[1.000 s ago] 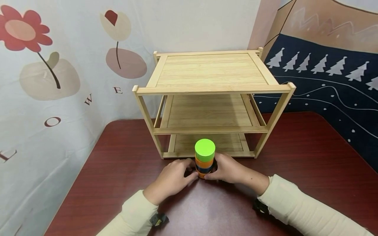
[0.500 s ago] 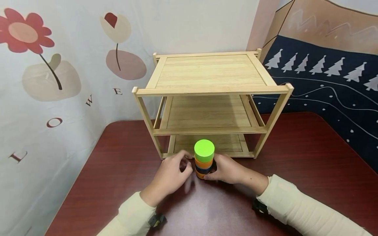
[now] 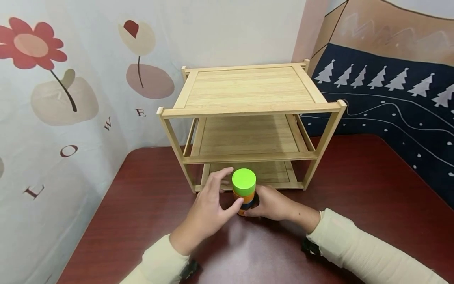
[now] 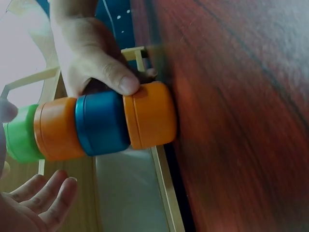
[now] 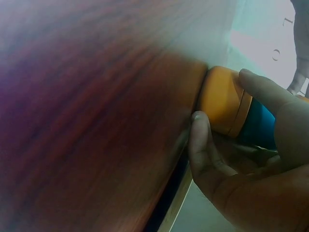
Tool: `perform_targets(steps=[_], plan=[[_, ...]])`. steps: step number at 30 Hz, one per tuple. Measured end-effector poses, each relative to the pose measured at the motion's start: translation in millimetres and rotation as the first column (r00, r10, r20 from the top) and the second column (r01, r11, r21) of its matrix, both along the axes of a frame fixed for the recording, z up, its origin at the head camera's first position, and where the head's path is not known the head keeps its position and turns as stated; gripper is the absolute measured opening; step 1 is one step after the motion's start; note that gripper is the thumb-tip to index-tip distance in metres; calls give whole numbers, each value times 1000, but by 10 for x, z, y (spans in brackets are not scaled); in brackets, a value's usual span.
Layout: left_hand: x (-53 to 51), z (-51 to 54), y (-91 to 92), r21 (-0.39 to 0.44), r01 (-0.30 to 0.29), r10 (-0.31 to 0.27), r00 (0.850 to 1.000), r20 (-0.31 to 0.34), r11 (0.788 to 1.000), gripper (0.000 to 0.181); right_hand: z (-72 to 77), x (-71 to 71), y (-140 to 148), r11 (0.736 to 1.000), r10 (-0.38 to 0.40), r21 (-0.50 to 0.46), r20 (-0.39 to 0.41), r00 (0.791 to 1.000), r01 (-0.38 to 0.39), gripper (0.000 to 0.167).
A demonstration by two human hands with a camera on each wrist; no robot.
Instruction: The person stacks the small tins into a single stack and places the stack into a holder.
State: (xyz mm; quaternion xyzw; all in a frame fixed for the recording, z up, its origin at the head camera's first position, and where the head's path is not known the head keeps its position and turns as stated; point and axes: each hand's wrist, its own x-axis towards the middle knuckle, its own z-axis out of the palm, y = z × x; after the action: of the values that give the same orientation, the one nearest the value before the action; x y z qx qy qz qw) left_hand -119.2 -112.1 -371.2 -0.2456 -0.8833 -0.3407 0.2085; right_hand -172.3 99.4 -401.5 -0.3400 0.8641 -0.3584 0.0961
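A stack of small round lidded jars stands upright on the table, seen side-on in the left wrist view. From the top down come a green jar (image 3: 244, 179), an orange jar (image 4: 60, 128), a blue jar (image 4: 104, 123) and another orange jar (image 4: 154, 116) at the bottom. My right hand (image 3: 274, 205) grips the bottom orange jar low down, thumb in front and fingers behind. My left hand (image 3: 209, 207) is raised beside the upper part of the stack, thumb and fingers spread apart. Its fingers (image 4: 53, 198) are clear of the jars; thumb contact is hard to tell.
A three-tier wooden rack (image 3: 252, 108) stands just behind the stack on the dark red table (image 3: 124, 213). Behind it hangs a printed cloth (image 3: 234, 31) with flowers and letters, and a dark tree-patterned one (image 3: 372, 106) to the right.
My left hand first came away from the bottom of the stack, then rose and spread its fingers beside the upper jars. The right hand has kept its hold low on the stack.
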Motion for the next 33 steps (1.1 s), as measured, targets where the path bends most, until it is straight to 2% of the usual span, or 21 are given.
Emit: perform_targets(steps=[9, 21, 33], plan=[[4, -19, 63, -35, 7, -9, 999, -35, 999, 70, -5, 8, -7, 1000, -3, -12, -39, 999, 2, 45], [37, 64, 45, -47, 15, -17, 999, -38, 999, 67, 84, 79, 10, 999, -17, -33, -85, 996, 14, 43], [63, 219, 42, -94, 57, -73, 982, -174, 994, 68, 238, 133, 93, 999, -39, -34, -156, 987, 34, 48]])
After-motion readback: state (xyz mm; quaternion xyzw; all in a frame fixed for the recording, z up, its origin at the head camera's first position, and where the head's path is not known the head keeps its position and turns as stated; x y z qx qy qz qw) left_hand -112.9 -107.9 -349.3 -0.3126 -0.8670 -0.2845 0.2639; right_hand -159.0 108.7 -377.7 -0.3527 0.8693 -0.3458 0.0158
